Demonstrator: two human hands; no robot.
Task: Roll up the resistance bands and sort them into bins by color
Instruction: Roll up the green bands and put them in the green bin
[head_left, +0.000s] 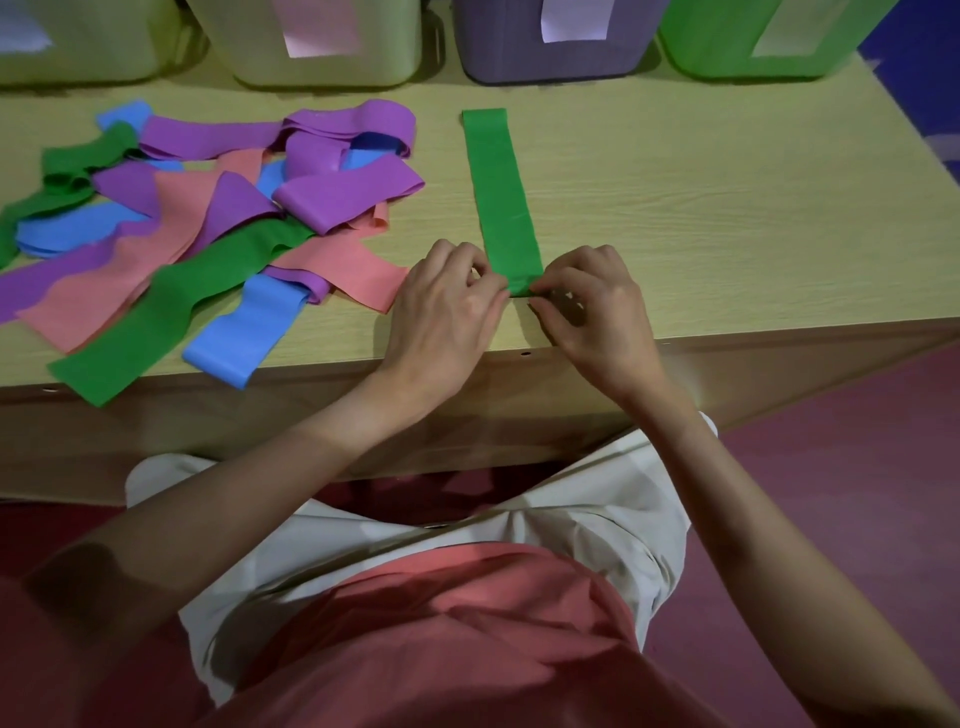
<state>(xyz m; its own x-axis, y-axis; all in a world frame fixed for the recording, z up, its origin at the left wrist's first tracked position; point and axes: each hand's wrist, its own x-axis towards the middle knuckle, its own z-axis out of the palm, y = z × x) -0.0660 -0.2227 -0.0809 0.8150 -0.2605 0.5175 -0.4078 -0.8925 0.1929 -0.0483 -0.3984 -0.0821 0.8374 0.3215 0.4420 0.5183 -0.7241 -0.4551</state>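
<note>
A pale wood-grain laminate, matt, is seen on the table (675, 208). The green band (501, 197) at centre appears thin, smooth, matt rubber. The bins (545, 57) along the top appear plastic, faintly glossy.

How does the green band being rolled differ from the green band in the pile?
The green band being rolled lies straight and flat, alone on the table; the green band in the pile lies wavy, crossing other bands. The left hand and right hand pinch the first band's near end; nobody touches the second. Both are the same green.
</note>
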